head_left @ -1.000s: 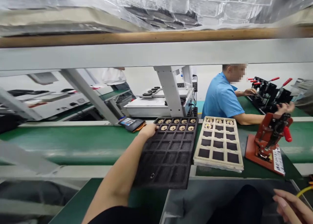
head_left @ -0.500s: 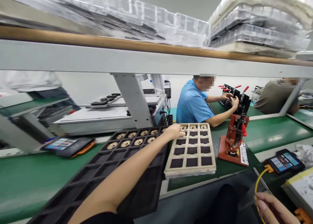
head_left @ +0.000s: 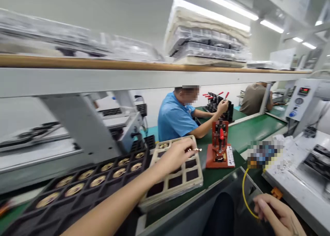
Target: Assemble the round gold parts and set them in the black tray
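The left hand [head_left: 177, 155] grips a gold part [head_left: 195, 149] between thumb and fingers, over the cream tray [head_left: 177, 192]. The black tray [head_left: 108, 188] lies to the left; gold rings [head_left: 97, 181] occupy its far pockets. The red clamp fixture [head_left: 218, 157] stands upright, right of the cream tray. The right hand [head_left: 277, 210], near right, is loosely curled beside a yellow cable [head_left: 244, 191]; contact cannot be determined. A co-worker in a blue shirt [head_left: 172, 114] sits on the far side.
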Tool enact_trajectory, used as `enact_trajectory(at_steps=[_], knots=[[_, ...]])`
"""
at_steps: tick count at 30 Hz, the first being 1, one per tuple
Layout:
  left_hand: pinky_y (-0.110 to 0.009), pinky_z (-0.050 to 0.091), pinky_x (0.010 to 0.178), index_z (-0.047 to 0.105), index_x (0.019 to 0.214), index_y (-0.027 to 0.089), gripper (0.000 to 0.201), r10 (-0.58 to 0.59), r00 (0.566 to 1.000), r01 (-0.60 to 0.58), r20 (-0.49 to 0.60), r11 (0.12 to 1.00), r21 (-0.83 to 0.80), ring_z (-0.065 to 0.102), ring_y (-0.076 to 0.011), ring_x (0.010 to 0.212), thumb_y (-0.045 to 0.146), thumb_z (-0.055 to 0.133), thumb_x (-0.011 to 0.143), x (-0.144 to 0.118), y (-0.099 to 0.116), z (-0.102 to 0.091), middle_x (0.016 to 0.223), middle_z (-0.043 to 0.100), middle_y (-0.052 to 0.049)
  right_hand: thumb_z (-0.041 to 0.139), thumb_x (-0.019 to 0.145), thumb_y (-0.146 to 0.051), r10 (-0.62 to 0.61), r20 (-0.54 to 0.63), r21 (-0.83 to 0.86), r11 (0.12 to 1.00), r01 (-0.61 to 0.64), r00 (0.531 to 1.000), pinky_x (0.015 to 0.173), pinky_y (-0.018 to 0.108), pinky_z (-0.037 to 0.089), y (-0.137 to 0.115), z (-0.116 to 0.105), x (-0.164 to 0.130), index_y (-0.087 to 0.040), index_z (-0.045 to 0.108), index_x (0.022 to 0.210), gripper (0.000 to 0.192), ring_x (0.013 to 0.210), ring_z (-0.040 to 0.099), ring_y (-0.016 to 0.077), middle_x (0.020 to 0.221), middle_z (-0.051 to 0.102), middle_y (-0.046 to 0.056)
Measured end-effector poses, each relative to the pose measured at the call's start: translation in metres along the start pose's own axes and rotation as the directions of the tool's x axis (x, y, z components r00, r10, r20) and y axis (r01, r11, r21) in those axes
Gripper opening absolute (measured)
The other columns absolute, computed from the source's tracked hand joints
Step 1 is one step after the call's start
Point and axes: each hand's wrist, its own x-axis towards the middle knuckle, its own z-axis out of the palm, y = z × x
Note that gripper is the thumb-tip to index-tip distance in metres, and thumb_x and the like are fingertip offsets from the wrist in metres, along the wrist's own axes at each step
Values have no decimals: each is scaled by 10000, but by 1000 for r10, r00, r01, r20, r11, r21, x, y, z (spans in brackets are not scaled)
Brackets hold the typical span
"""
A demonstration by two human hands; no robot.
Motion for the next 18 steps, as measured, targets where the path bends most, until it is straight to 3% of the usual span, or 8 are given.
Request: enact_trajectory(at_steps=[2, 4, 6, 7, 12, 15, 18], knots=[[-300, 563, 935, 690, 967, 227, 156, 264, 964, -262, -2, 957, -128, 721, -190, 1020, 130, 583, 1026, 8, 52, 13, 1044, 749, -33, 605, 1035, -620, -58, -23, 14, 998, 59, 998, 664, 296, 608, -26, -2, 3, -226, 834, 856, 489, 694, 724, 235, 749, 762, 72], [-287, 577, 907, 694, 1036, 218, 216, 562, 819, -570, -112, 777, -269, 733, -187, 1011, 110, 510, 1069, 16, 101, 26, 1058, 758, -65, 664, 1027, -544, -122, -105, 81, 988, 131, 987, 704, 312, 604, -49, -5, 6, -220, 829, 1060, 365, 750, 720, 224, 880, 787, 76], [-290, 589, 877, 690, 1072, 201, 247, 727, 650, -756, -221, 590, -282, 735, -194, 981, 124, 460, 1113, 24, 142, 38, 1051, 760, -96, 796, 946, -434, -171, -132, 156, 969, 191, 976, 736, 321, 604, -64, -11, 8, -231, 763, 1294, 404, 825, 719, 220, 1024, 783, 75], [-297, 593, 869, 690, 1077, 195, 253, 773, 586, -808, -244, 532, -254, 733, -199, 968, 137, 449, 1128, 29, 159, 43, 1048, 762, -104, 837, 910, -382, -180, -136, 175, 964, 202, 974, 732, 318, 598, -68, -15, 7, -238, 736, 1345, 470, 828, 707, 212, 1034, 770, 63], [-332, 613, 847, 704, 1088, 178, 281, 883, 387, -919, -267, 346, -188, 735, -221, 933, 200, 433, 1161, 51, 218, 66, 1042, 784, -119, 867, 880, -302, -97, -256, 164, 976, 142, 962, 694, 293, 539, -71, -47, -10, -219, 773, 1202, 345, 739, 616, 163, 863, 687, -11], [-339, 615, 841, 701, 1054, 167, 294, 912, 304, -942, -276, 245, -227, 733, -225, 902, 186, 427, 1158, 61, 248, 84, 1015, 779, -121, 873, 866, -306, -40, -337, 147, 985, 95, 941, 667, 286, 516, -63, -68, -29, -207, 769, 1172, 338, 718, 605, 157, 826, 673, -20], [-363, 617, 910, 701, 1181, 177, 199, 933, 276, -908, -232, 173, -383, 739, -247, 1003, 189, 509, 1132, 73, 282, 100, 1111, 768, -136, 850, 838, -256, 2, -452, 95, 994, 46, 892, 660, 286, 517, -49, -95, -56, -206, 752, 1172, 351, 706, 608, 158, 823, 683, -19]])
